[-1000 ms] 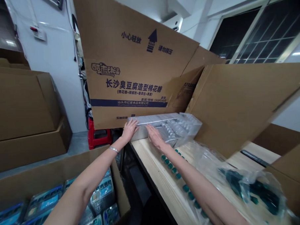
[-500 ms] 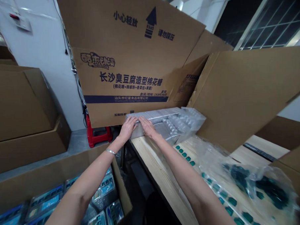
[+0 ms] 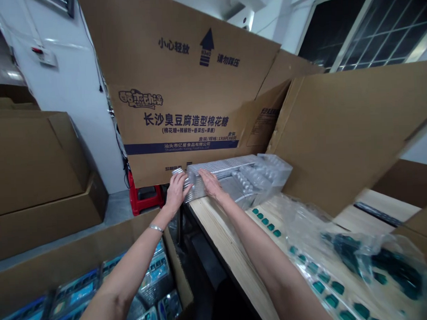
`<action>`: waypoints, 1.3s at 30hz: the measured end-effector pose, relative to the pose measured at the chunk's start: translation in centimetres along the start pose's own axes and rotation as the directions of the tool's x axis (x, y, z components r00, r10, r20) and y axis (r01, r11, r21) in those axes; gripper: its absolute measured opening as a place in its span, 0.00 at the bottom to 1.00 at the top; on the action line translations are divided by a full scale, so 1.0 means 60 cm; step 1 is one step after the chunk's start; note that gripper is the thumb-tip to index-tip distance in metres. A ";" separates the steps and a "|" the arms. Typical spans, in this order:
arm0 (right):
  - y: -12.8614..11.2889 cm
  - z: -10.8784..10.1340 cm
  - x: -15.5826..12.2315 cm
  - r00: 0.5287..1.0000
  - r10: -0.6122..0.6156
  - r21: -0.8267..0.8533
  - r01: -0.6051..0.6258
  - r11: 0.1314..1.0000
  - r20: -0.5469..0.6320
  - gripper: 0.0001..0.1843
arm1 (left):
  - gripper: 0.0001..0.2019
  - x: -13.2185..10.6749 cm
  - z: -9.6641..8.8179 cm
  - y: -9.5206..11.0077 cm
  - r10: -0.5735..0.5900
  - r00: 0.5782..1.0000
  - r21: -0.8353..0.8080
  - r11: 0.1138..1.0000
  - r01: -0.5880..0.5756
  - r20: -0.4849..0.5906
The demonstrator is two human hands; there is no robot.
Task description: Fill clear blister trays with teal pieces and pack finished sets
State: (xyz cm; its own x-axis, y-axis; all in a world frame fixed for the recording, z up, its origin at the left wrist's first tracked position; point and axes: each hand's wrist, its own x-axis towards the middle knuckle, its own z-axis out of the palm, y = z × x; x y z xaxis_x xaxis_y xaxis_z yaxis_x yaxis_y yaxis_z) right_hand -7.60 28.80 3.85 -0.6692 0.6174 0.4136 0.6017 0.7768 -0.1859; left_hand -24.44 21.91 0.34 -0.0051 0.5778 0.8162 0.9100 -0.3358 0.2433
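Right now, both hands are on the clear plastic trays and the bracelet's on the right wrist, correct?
No, the bracelet is on the left wrist, as the head view shows. The left hand and right hand are on the clear plastic trays.

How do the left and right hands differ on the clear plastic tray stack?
The left hand curls around the end of the clear plastic tray stack; the right hand lies flatter on top. The left arm wears a metal bangle; the right shows none. Both are bare and touch the stack.
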 end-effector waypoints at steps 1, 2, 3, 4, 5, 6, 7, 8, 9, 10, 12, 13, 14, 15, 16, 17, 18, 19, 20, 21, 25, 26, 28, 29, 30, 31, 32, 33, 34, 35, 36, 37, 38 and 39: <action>0.000 0.001 0.000 1.000 -0.001 -0.003 0.001 1.000 -0.008 0.43 | 0.18 0.001 -0.001 0.004 -0.035 0.999 0.010 0.999 0.035 -0.023; 0.001 0.003 0.000 1.000 -0.004 -0.005 0.004 1.000 -0.016 0.43 | 0.16 0.003 0.000 0.009 -0.071 0.997 0.018 0.997 0.072 -0.041; 0.001 0.004 0.000 1.000 -0.005 -0.005 0.005 1.000 -0.026 0.43 | 0.14 0.006 0.002 0.014 -0.107 0.993 0.023 0.994 0.108 -0.052; 0.001 0.006 0.000 0.999 -0.005 -0.004 0.005 1.000 -0.035 0.43 | 0.12 0.010 0.005 0.020 -0.141 0.988 0.026 0.989 0.143 -0.062; 0.001 0.007 0.000 0.999 -0.002 -0.002 0.002 1.000 -0.043 0.43 | 0.11 0.013 0.009 0.026 -0.177 0.981 0.029 0.983 0.179 -0.078; 0.001 0.008 0.000 0.999 0.002 0.000 -0.002 1.000 -0.046 0.43 | 0.11 0.015 0.012 0.030 -0.216 0.971 0.033 0.975 0.220 -0.105; 0.001 0.009 0.000 0.999 0.006 0.003 -0.005 1.000 -0.046 0.43 | 0.12 0.016 0.015 0.032 -0.261 0.954 0.036 0.963 0.269 -0.144; 0.000 0.009 0.000 0.999 0.008 0.007 -0.008 1.000 -0.041 0.43 | 0.14 0.016 0.016 0.032 -0.314 0.931 0.033 0.945 0.325 -0.186; -0.002 0.008 -0.001 0.999 0.011 0.012 -0.010 1.000 -0.032 0.42 | 0.16 0.015 0.016 0.029 -0.376 0.901 0.021 0.921 0.389 -0.219; -0.004 0.007 -0.002 1.000 0.014 0.018 -0.013 1.000 -0.021 0.42 | 0.19 0.013 0.013 0.024 -0.443 0.865 0.003 0.890 0.457 -0.237; -0.008 0.006 -0.003 1.000 0.023 0.031 -0.022 0.999 -0.001 0.41 | 0.22 0.009 0.001 0.008 -0.559 0.802 -0.031 0.824 0.566 -0.211; -0.010 0.005 -0.004 1.000 0.029 0.036 -0.029 0.999 0.002 0.40 | 0.22 0.007 -0.009 -0.001 -0.585 0.790 -0.032 0.807 0.590 -0.183; -0.011 0.004 -0.004 0.999 0.035 0.039 -0.035 0.999 0.001 0.40 | 0.22 0.005 -0.021 -0.009 -0.584 0.796 -0.018 0.808 0.589 -0.159; -0.012 0.003 -0.004 0.999 0.039 0.041 -0.039 0.998 -0.001 0.40 | 0.22 0.003 -0.034 -0.017 -0.567 0.811 0.004 0.819 0.573 -0.145; -0.014 0.002 -0.003 0.999 0.041 0.042 -0.041 0.998 0.000 0.40 | 0.22 0.001 -0.049 -0.023 -0.545 0.827 0.025 0.833 0.553 -0.140; -0.015 -0.001 -0.002 0.999 0.043 0.042 -0.043 0.998 0.007 0.40 | 0.22 -0.002 -0.064 -0.025 -0.527 0.838 0.039 0.843 0.537 -0.138; -0.018 -0.004 -0.001 0.999 0.048 0.044 -0.049 0.998 0.015 0.40 | 0.22 -0.006 -0.080 -0.025 -0.519 0.843 0.041 0.848 0.529 -0.139; -0.024 -0.008 -0.002 0.998 0.062 0.054 -0.063 0.997 0.018 0.40 | 0.22 -0.011 -0.095 -0.021 -0.520 0.842 0.027 0.848 0.529 -0.141; -0.032 -0.012 -0.004 0.997 0.080 0.076 -0.081 0.994 0.009 0.39 | 0.23 -0.017 -0.110 -0.013 -0.524 0.840 -0.004 0.849 0.529 -0.142; -0.045 -0.018 -0.010 0.995 0.098 0.117 -0.095 0.989 -0.016 0.38 | 0.23 -0.024 -0.125 -0.001 -0.525 0.839 -0.050 0.850 0.524 -0.145; -0.129 -0.046 -0.087 0.984 0.126 0.448 -0.056 0.892 -0.128 0.16 | 0.26 -0.060 -0.165 0.070 -0.545 0.835 -0.351 0.799 0.489 -0.077; -0.154 -0.055 -0.120 0.988 0.104 0.525 -0.029 0.851 -0.114 0.13 | 0.26 -0.069 -0.170 0.091 -0.559 0.829 -0.430 0.752 0.499 -0.016; -0.200 -0.070 -0.192 0.993 0.060 0.578 0.008 0.816 -0.098 0.14 | 0.26 -0.086 -0.174 0.133 -0.564 0.813 -0.550 0.637 0.540 0.146; -0.218 -0.077 -0.228 0.993 0.049 0.550 0.016 0.835 -0.104 0.15 | 0.26 -0.093 -0.174 0.154 -0.553 0.801 -0.586 0.579 0.567 0.228; -0.232 -0.083 -0.261 0.990 0.068 0.510 0.004 0.860 -0.123 0.14 | 0.26 -0.100 -0.171 0.175 -0.533 0.790 -0.607 0.532 0.590 0.301; -0.242 -0.087 -0.290 0.984 0.107 0.471 -0.026 0.882 -0.146 0.12 | 0.26 -0.105 -0.168 0.195 -0.510 0.781 -0.616 0.499 0.610 0.359; -0.246 -0.091 -0.317 0.972 0.164 0.451 -0.073 0.890 -0.167 0.08 | 0.27 -0.110 -0.164 0.214 -0.487 0.775 -0.613 0.485 0.624 0.403; -0.247 -0.094 -0.339 0.955 0.234 0.458 -0.128 0.880 -0.182 0.05 | 0.27 -0.115 -0.159 0.234 -0.463 0.774 -0.604 0.488 0.630 0.432; -0.244 -0.097 -0.360 0.930 0.311 0.490 -0.183 0.853 -0.194 0.02 | 0.26 -0.120 -0.155 0.252 -0.439 0.777 -0.597 0.498 0.629 0.451; -0.238 -0.102 -0.378 0.902 0.386 0.539 -0.231 0.810 -0.194 0.03 | 0.26 -0.126 -0.150 0.269 -0.410 0.781 -0.597 0.503 0.625 0.471; -0.232 -0.108 -0.394 0.870 0.460 0.599 -0.275 0.752 -0.179 0.04 | 0.26 -0.133 -0.146 0.286 -0.376 0.785 -0.610 0.494 0.620 0.493; -0.226 -0.115 -0.410 0.834 0.531 0.661 -0.315 0.681 -0.149 0.05 | 0.26 -0.141 -0.141 0.302 -0.333 0.789 -0.633 0.471 0.614 0.517; -0.220 -0.123 -0.425 0.796 0.596 0.721 -0.351 0.598 -0.107 0.06 | 0.28 -0.151 -0.137 0.318 -0.283 0.794 -0.660 0.445 0.605 0.538; -0.215 -0.131 -0.439 0.757 0.651 0.774 -0.379 0.507 -0.055 0.07 | 0.32 -0.162 -0.133 0.334 -0.229 0.799 -0.681 0.425 0.596 0.556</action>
State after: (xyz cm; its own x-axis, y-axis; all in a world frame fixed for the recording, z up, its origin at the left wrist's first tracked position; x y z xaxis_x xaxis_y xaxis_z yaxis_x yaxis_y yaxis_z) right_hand 5.68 1.55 2.37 -0.0914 0.9661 0.2414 0.2207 0.2561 -0.9411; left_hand -9.47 3.66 1.48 0.0176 0.9521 0.3052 0.1012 -0.3054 0.9468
